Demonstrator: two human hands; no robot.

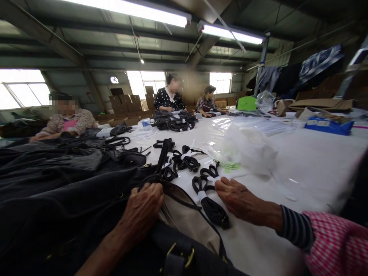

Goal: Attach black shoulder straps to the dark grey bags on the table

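A black bag (189, 239) with a beige lining and gold buckles lies open in front of me. My left hand (145, 201) is closed on the far edge of its opening, near the upright black handle. On the white table, my right hand (237, 197) has its fingers pinched on a coiled black strap (212, 171) bound with white paper. Just left of that hand lies another coiled strap (212, 209) with a white band. Further bundled straps (186, 160) rest beyond the bag's handle.
Several dark bags (48, 168) are heaped at the left. Clear plastic bags (250, 147) and a blue box (329, 125) lie to the right. A strap pile (174, 120) sits across the table (319, 165), where co-workers sit or stand.
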